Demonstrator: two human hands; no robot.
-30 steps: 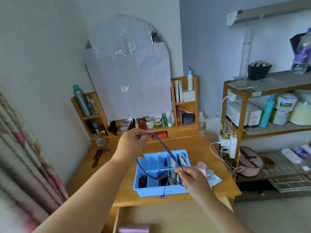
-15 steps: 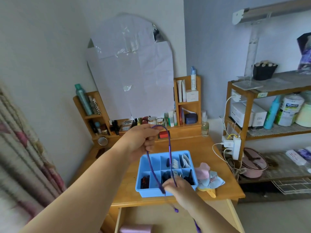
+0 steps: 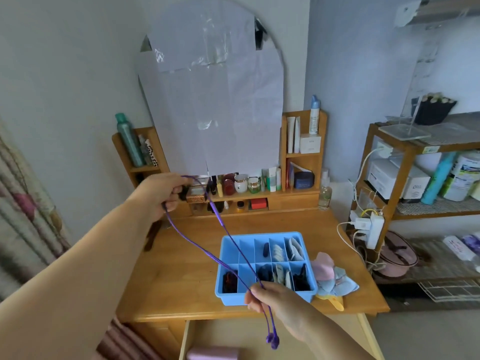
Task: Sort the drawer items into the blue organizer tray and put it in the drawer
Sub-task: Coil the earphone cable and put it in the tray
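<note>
The blue organizer tray (image 3: 262, 236) sits on the wooden dressing table (image 3: 187, 276), its compartments holding several small dark and pale items. Purple wired earphones (image 3: 207, 253) stretch taut between my hands above the table. My left hand (image 3: 162, 194) is raised at the left and grips the cord's upper loop. My right hand (image 3: 272, 297) pinches both strands near the tray's front edge, with the two earbuds (image 3: 272, 340) dangling below it. The drawer (image 3: 249, 336) under the tabletop is pulled out.
A pink pouch (image 3: 211, 353) lies in the drawer's front left. Pink and blue cloth pieces (image 3: 332, 276) and a yellow item (image 3: 335, 302) lie right of the tray. Cosmetics line the shelf (image 3: 246, 184) under the covered mirror. A shelf rack (image 3: 415, 178) and power strip (image 3: 371, 227) stand right.
My left hand has moved up and left while the right slid down the cord toward me, pulling the earphones out longer. The earbuds now hang below my right hand.
</note>
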